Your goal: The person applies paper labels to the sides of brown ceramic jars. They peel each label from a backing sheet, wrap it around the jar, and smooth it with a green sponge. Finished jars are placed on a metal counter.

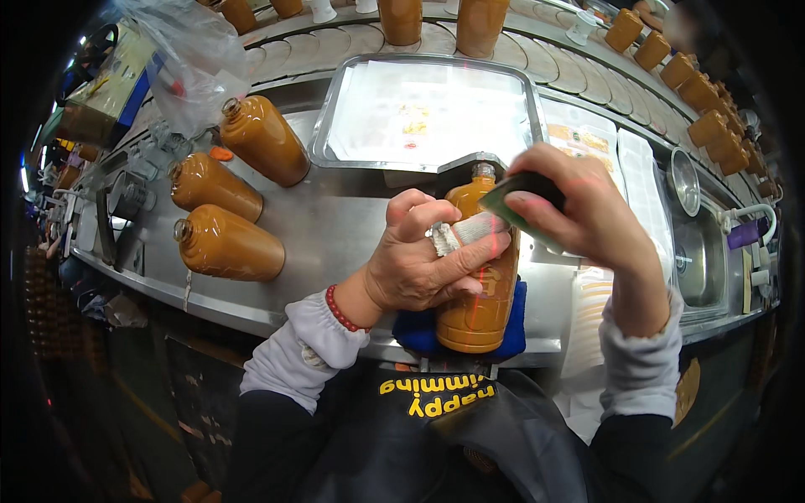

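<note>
A shiny brown bottle (476,314) lies on a blue cloth (520,323) at the near edge of the metal counter (331,243), its neck pointing away. The person's left hand (423,256), with white wrap (474,233) on a finger, is clamped on the bottle. The right hand (579,205) pinches a dark green flat pad (524,197) by the bottle's shoulder. Three more brown bottles (231,243) lean to the left.

A clear plastic bag (191,71) is located far left; a metal bowl (685,182) is located right, beside the sink (704,283).
</note>
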Available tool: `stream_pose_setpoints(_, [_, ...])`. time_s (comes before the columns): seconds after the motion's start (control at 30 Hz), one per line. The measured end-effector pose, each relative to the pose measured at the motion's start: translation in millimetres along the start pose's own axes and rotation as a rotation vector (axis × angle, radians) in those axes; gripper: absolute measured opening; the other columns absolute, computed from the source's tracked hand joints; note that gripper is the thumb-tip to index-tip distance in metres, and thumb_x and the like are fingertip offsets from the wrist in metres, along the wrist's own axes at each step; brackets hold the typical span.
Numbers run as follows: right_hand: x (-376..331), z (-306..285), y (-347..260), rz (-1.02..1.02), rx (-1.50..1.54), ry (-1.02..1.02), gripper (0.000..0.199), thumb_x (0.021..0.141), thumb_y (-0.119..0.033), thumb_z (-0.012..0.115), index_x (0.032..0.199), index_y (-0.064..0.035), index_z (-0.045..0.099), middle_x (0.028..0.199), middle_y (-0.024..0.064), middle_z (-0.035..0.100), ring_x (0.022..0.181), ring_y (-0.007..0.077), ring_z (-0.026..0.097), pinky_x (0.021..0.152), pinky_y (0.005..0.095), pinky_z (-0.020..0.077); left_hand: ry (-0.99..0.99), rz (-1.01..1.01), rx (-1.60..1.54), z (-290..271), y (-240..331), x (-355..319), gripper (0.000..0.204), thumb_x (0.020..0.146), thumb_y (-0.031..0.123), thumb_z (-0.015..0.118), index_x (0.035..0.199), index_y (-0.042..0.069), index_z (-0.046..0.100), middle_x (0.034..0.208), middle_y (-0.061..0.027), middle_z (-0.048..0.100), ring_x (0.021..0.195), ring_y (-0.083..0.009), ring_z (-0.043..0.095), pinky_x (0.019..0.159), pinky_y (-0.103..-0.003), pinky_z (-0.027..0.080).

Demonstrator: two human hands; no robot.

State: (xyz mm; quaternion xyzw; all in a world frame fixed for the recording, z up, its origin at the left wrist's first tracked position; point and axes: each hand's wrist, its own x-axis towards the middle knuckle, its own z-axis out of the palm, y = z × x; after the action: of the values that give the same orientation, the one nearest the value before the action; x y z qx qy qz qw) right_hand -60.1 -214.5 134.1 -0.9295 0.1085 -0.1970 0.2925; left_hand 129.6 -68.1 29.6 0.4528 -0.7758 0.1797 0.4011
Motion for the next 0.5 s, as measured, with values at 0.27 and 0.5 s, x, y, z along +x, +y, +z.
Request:
stream_pose_setpoints(0.27, [54, -9, 34, 0.108, 0.044, -0.422, 0.025, 0.092, -0.022, 0.071, 0.103, -0.0006, 0.063, 0.081, 0.0126, 0.069, 0.073, 0.0253, 0.065, 0.070, 0.0344, 0.0527, -0.016, -0.028, -0.108, 4, -2, -5, 0.046, 0.093, 0.058, 0.059, 0.120, 0.024, 0.076, 0.121, 0.0067, 0.058, 0.105, -0.0210, 0.042, 0.093, -0.039, 0.037])
stream_pose_setpoints(0.5, [4, 13, 43, 0.177, 0.176, 0.117, 0.023, 0.093, -0.018, 0.071, 0.109, -0.0025, 0.065, 0.090, 0.0058, 0.066, 0.083, 0.0141, 0.063, 0.075, 0.0278, 0.0505, -0.088, -0.191, -0.358, 1, -16, 0, 0.047, 0.100, 0.056, 0.052, 0.123, 0.022, 0.075, 0.115, 0.0010, 0.057, 0.105, -0.0228, 0.043, 0.098, -0.039, 0.035])
